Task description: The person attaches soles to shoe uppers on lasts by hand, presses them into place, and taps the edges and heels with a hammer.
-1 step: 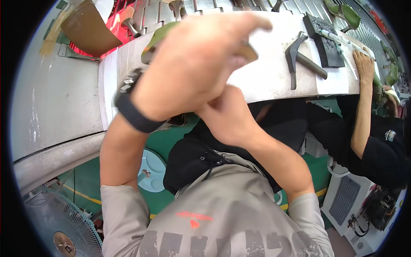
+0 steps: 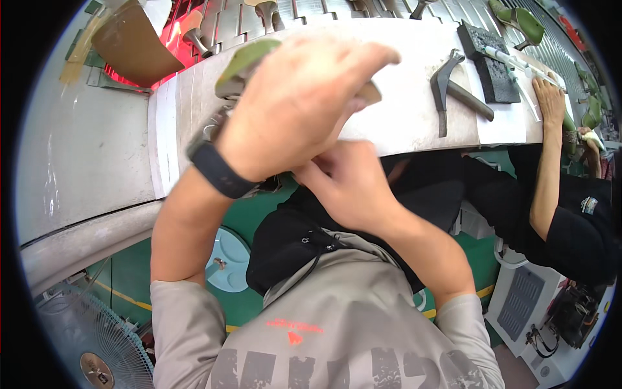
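Left hand (image 2: 301, 107), blurred, is clasped over a green shoe (image 2: 247, 61) above the worktop (image 2: 408, 107), index finger stretched out; right hand (image 2: 353, 181) curls just below — its fingertips hidden, pinch impossible to tell — while a hammer (image 2: 442, 87) lies to the right.

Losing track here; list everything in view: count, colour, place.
Table: one, whitish, upper middle.
Shoe: one, green, mostly hidden, centre.
Other shoes: several, green, upper right.
Hammer: one, dark, on table.
Block: one, black, right of hammer.
Tubes: at least two, white, near block.
Panel: one, brown, upper left.
Fan: one, grey, lower left.
Tray: one, blue, below table.
Machine: one, white, lower right.
Co-worker: one, black clothing, right.
Metal slats: many, grey, top.
Left hand: one, bare, over shoe.
Right hand: one, bare, centre.
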{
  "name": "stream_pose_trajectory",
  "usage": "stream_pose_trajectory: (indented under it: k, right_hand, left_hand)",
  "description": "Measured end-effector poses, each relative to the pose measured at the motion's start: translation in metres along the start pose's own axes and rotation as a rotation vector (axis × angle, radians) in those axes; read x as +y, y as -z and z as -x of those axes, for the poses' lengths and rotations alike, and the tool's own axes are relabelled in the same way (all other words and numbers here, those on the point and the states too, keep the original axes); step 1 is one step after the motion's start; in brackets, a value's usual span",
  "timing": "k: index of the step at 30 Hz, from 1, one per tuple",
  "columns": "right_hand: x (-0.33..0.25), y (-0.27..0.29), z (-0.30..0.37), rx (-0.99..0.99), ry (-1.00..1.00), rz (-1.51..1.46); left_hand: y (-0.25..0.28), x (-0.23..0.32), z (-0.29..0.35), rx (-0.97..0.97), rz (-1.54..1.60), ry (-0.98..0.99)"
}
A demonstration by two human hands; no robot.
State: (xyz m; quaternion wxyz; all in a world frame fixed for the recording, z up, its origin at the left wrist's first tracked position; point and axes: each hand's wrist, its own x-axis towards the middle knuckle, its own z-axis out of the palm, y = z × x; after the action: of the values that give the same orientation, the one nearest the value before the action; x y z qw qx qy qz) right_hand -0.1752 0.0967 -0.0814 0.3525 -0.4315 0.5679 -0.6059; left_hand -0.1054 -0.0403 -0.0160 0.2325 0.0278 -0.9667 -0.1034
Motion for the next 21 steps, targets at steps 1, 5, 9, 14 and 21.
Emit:
stream_pose_trajectory:
  k: [1,5,9,14,21]
  right_hand:
    - [0.0,0.015,0.01,-0.121,-0.073,0.354]
    - [0.016,0.053,0.006,0.267,0.501,0.557]
    - [0.027,0.06,-0.03,0.066,0.582,0.656]
    - [0.037,0.055,-0.046,-0.101,0.439,0.508]
    - [0.034,0.054,-0.051,-0.144,0.381,0.492]
  left_hand:
    - [-0.014,-0.003,0.011,-0.029,0.052,0.111]
    - [-0.02,-0.006,0.073,0.244,-0.12,0.413]
    - [-0.031,0.001,0.105,0.234,-0.149,0.511]
    - [-0.04,-0.006,0.116,0.239,-0.112,0.378]
    - [-0.034,-0.007,0.118,0.199,-0.064,0.389]
